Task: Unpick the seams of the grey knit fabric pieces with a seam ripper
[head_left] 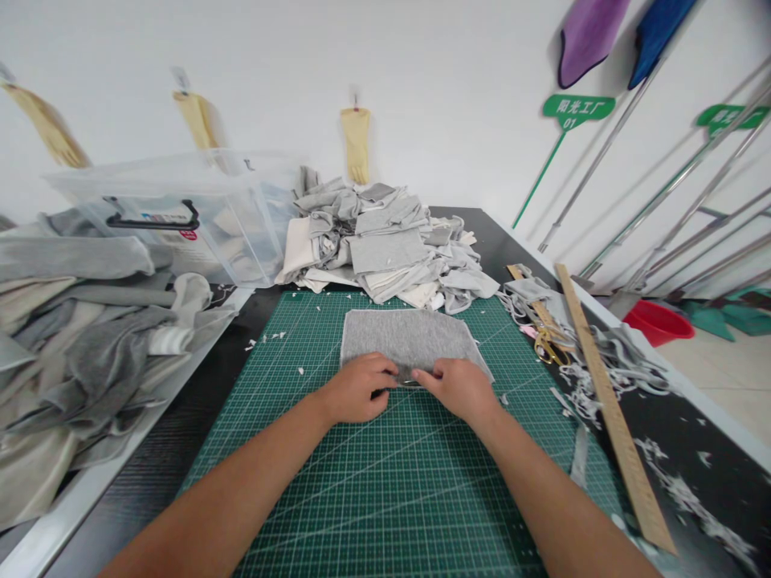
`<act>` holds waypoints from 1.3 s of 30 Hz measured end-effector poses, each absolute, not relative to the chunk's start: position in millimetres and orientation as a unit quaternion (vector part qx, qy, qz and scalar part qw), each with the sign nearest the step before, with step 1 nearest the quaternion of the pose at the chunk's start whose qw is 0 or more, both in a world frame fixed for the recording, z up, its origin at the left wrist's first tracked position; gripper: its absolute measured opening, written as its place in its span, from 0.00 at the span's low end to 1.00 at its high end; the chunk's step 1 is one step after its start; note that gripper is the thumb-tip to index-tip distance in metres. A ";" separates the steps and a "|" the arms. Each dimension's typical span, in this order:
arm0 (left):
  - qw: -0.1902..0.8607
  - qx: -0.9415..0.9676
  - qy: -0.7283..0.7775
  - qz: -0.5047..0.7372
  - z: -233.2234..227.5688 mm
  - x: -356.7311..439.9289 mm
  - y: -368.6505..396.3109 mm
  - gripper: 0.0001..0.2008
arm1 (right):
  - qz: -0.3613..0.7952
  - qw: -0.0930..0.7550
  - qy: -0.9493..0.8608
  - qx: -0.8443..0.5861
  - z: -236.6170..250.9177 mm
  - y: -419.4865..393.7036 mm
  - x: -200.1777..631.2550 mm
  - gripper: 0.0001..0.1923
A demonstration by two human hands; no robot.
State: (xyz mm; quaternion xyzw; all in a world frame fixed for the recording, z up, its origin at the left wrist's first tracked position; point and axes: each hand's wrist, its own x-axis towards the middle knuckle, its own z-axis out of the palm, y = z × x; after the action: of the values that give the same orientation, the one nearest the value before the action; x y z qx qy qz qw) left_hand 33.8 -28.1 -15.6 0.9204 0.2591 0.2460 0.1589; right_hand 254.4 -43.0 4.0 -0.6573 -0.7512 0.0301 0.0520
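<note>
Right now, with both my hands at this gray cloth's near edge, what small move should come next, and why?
Perhaps steady the gray cloth with your left hand while your right hand works its near edge: both hands are there, and a shiny object, too small to identify, shows between them.

The wall is white and brightly lit. A black counter adjoins it. The floor is pale tile.
</note>
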 end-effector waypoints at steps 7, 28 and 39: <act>0.158 0.920 0.258 0.248 -15.4 33.9 -28.2 0.13 | 0.035 0.047 -0.751 -0.658 7.7 -44.0 252.5 0.29; 0.161 0.920 0.253 0.253 -16.1 34.0 -27.4 0.13 | 0.034 0.047 -0.752 -0.656 2.5 -45.2 250.7 0.30; 0.161 0.919 0.262 0.246 -16.3 33.9 -27.6 0.13 | 0.049 0.056 -0.757 -0.650 0.4 -44.0 250.0 0.29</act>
State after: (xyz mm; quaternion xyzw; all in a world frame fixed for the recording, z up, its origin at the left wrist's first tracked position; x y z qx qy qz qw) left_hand 33.9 -27.6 -16.3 0.9192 0.2619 0.2463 0.1606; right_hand 250.0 -44.0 0.4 -0.6496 -0.7567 0.0490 0.0559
